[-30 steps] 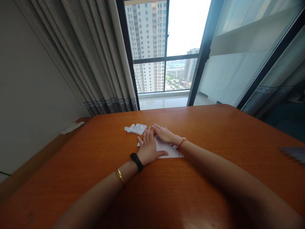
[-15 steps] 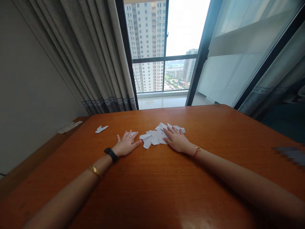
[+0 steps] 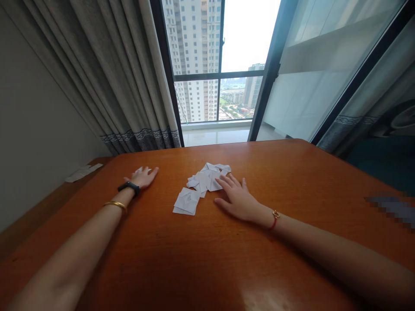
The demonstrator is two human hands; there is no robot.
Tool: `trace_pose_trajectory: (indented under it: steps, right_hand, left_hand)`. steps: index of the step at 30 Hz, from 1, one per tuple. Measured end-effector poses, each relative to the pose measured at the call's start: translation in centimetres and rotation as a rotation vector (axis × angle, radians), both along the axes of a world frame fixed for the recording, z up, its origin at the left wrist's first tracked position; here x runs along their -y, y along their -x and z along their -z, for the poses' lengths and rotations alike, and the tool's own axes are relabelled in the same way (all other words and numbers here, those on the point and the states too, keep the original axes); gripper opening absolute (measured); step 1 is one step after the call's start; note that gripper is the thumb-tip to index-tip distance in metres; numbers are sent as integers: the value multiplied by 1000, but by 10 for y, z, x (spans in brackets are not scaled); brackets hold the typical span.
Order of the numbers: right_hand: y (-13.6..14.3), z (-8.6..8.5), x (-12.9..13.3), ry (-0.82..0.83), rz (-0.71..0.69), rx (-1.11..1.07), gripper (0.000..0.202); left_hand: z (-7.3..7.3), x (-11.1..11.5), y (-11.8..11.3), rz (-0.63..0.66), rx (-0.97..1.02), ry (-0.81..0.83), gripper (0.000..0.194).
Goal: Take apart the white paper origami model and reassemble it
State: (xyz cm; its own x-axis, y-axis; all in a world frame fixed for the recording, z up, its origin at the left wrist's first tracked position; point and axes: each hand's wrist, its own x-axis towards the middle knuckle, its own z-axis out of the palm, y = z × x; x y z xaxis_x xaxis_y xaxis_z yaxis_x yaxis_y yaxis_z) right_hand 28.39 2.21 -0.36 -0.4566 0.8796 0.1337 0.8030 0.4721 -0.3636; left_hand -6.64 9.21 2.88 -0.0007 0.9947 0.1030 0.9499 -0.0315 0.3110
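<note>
A loose pile of folded white paper pieces (image 3: 203, 179) lies in the middle of the wooden table (image 3: 181, 259). Just in front of it rests a squarish folded paper (image 3: 187, 201), apart from my hands. My right hand (image 3: 236, 196) is open, fingers spread, its fingertips at the right edge of the pile. Farther left, my left hand (image 3: 142, 178) reaches out open and palm down over a small folded paper (image 3: 139, 169), which it mostly covers. Whether the left fingers press on that paper is hard to see.
Flat strips of paper (image 3: 83, 172) lie on a ledge at the left, beyond the table's side. A blurred-out dark object (image 3: 392, 209) is at the right edge. Grey curtains (image 3: 136, 86) and a window (image 3: 220, 77) stand behind the table.
My left hand has moved left from beside the pile to the lone folded paper, uncovering the squarish paper. My right hand has drawn back from on top of the pile to its near right edge.
</note>
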Motion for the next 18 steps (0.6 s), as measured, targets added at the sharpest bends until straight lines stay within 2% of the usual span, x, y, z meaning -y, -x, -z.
trace_pose_trajectory:
  steps: [2,4,6,8,10,12,14,17,18]
  right_hand:
    - [7,5,-1,17,57,21,79]
    - [18,7,-14,48,121,9,78]
    - [27,7,-34,87,135,-34,67]
    - [32,1,-57,121,67,-82,58]
    - [30,-8,-76,145,-44,-113,52]
    - [23,-18,-87,155,-128,-149,52]
    - [12,-25,-83,88,-122,-238,54]
    - [3,-26,-44,-87,68,-324,47]
    - [3,-24,-22,-106,129,-281,45]
  left_hand:
    - [17,7,-33,12,2,73,79]
    - [33,23,-80,135,21,134,76]
    - [41,47,-129,299,114,211,84]
    - [39,75,-168,387,191,248,92]
    - [28,99,-190,460,247,287,100]
    - [13,111,-195,513,267,245,102]
    - [-1,107,-186,536,243,70,89]
    - [-11,76,-161,440,143,-229,58]
    - [-10,62,-154,464,102,-241,54]
